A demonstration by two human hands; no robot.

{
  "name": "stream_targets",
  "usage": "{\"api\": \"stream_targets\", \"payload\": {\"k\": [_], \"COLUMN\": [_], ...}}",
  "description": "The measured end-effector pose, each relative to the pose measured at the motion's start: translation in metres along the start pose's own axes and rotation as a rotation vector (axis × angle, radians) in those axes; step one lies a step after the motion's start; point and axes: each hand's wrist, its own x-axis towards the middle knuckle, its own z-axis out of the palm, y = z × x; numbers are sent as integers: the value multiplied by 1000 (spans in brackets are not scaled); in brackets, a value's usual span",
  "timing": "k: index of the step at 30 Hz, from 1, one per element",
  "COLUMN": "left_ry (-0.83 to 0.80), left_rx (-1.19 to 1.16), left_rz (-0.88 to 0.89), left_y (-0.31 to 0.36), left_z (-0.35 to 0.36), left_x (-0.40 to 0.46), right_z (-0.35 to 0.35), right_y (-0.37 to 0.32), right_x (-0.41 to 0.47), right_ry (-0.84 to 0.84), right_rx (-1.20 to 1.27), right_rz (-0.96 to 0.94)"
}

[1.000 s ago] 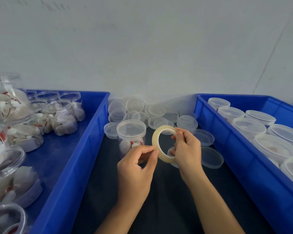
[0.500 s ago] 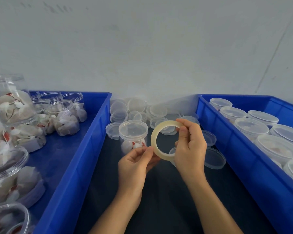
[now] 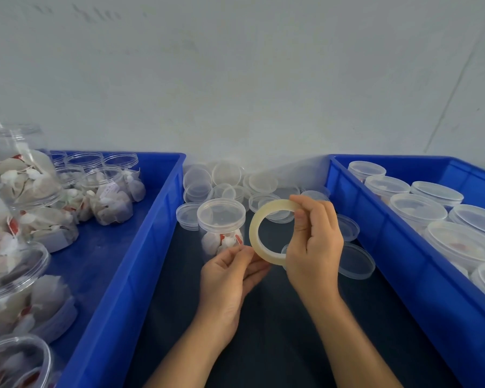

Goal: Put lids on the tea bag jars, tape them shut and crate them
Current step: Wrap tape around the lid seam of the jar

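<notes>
Two hands, right hand [image 3: 314,242] gripping glossy tape ring [image 3: 254,231], left hand [image 3: 230,271] pinching its edge

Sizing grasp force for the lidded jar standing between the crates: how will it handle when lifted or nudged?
The lidded jar is probably light: clear thin plastic, only a few tea bags low inside. Its tall, narrow shape suggests a high nudge may tip it, and on its side it would likely roll. Smooth walls look slippery and may flex under a hard squeeze.
</notes>
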Motion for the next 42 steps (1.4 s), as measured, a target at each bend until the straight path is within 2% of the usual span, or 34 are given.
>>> {"api": "stream_targets", "payload": {"k": [8, 13, 16, 24, 31, 42], "left_ry": [-28, 48, 22, -75, -101, -35], "left_rx": [59, 43, 37, -3, -31, 166], "left_rz": [-7, -27, -31, -59, -60, -58], "left_y": [1, 1, 2, 7, 6, 5], "left_z": [1, 1, 1, -1, -3, 2], "left_x": [0, 1, -1, -4, -3, -3], "right_z": [3, 1, -2, -1, -3, -5], "right_y": [-1, 1, 2, -1, 1, -2], "right_x": [-1, 2, 4, 0, 1, 3], "right_ry": [8, 48, 31, -40, -40, -56], "right_rx": [46, 132, 150, 121, 132, 101], "right_rz": [70, 255, 308, 172, 184, 148]}}
